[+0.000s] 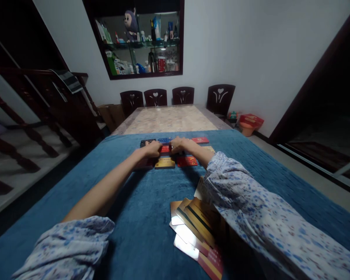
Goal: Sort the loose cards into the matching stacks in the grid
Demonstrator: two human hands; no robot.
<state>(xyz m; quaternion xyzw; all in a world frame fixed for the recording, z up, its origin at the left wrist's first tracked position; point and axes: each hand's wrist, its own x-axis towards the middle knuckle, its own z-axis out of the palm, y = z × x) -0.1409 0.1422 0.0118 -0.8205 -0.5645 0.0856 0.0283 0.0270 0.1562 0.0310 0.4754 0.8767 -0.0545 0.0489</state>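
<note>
Nearest us, half under our right sleeve (265,225), lies a fanned heap of cards (192,225), mostly gold and brown, with a pale one and a red one at the edge. We make out about seven. They overlap and run under the sleeve, so the count is not firm.

They lie on a blue plush cloth (140,217). We judge the cards thin, light, stiff and glossy. On this soft pile a card should sink a little, so an edge or corner can be lifted with a fingertip, or the card slid flat under light pressure. Stacked together they would slip easily.

Farther out are the laid-out cards (187,161), set apart in rows. Eight show: three red, one gold, one tan, one blue, one black, and a dark one under the left wrist.

Our left hand (152,149) and right hand (179,144) are palm down, fingers bent to the cloth. They meet over the middle red card (165,149), which both appear to touch. We cannot tell whether either hand grips it.

Beyond lie the bare marble tabletop (169,118), four chairs (182,95), and a wall cabinet (146,75) holding one plush toy (130,25).
</note>
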